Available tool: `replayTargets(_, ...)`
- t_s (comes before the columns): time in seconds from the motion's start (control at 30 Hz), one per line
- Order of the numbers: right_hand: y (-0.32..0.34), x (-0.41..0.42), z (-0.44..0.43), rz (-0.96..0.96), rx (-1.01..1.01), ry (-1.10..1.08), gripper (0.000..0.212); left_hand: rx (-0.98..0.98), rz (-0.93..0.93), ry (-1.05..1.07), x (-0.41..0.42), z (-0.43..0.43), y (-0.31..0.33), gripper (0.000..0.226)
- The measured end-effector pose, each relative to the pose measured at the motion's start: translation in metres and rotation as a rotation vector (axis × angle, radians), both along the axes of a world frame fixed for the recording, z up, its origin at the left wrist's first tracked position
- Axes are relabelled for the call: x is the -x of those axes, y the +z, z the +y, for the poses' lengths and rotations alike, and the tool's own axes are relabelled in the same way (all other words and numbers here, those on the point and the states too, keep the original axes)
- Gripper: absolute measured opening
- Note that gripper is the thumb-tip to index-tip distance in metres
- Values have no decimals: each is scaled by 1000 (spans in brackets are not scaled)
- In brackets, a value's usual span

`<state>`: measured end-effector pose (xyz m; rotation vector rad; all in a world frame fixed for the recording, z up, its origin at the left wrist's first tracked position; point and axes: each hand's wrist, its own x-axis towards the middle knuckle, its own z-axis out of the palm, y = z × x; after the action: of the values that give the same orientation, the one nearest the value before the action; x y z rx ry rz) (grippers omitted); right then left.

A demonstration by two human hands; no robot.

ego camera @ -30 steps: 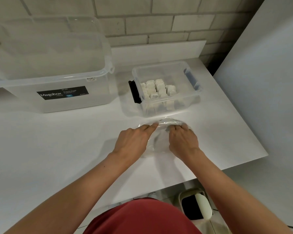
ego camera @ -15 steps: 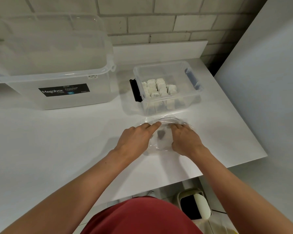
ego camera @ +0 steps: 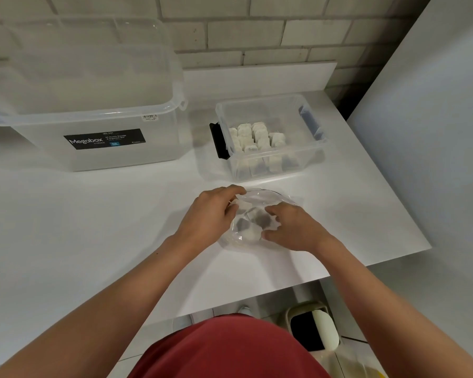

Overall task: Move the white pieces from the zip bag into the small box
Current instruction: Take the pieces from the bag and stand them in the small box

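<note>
A big clear tub (ego camera: 93, 124) stands far left on the white tabletop (ego camera: 66, 227). Right of it sits the small box (ego camera: 271, 137), open, with white pieces (ego camera: 257, 136) stacked inside. Just in front of the box lies the zip bag (ego camera: 246, 219), a few more pieces showing through it. The left hand (ego camera: 208, 216) pinches the bag's left edge, fingers (ego camera: 232, 190) curled on the plastic. The right hand (ego camera: 295, 230) has its fingers closed on the pieces in the bag.

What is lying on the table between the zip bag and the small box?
Nothing: the head view shows bare white table between the zip bag and small box.
</note>
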<state>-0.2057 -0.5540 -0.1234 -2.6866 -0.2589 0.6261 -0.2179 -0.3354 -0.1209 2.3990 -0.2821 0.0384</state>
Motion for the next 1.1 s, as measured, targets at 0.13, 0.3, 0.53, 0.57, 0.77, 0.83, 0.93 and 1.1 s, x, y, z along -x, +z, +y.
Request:
replayTargets(0.13,-5,4,6,-18,38,-38,21,19,59,37,1,1,2,25)
replayTargets(0.3,-4,13,14,-65,51,-79,43,59,81,62,5,3,6,18)
replayTargets(0.53,-5,17,15,-77,15,-149,18,84,117,85,7,1,11,18)
replayTargets(0.57,-4,17,15,-81,-15,-155,12,96,128,90,8,1,11,18)
replayTargets(0.77,16,18,12,-178,-208,-117,18,331,262,190,7,4,22,13)
replayTargets(0.83,23,17,7,-208,-263,-115,22,471,328,225,7,5,26,13)
replayTargets(0.93,40,17,0,-226,-405,-202,29,606,388,221,8,9,34,17)
replayTargets(1.1,75,17,-3,-267,-549,-324,26,767,410,226,4,12,47,17)
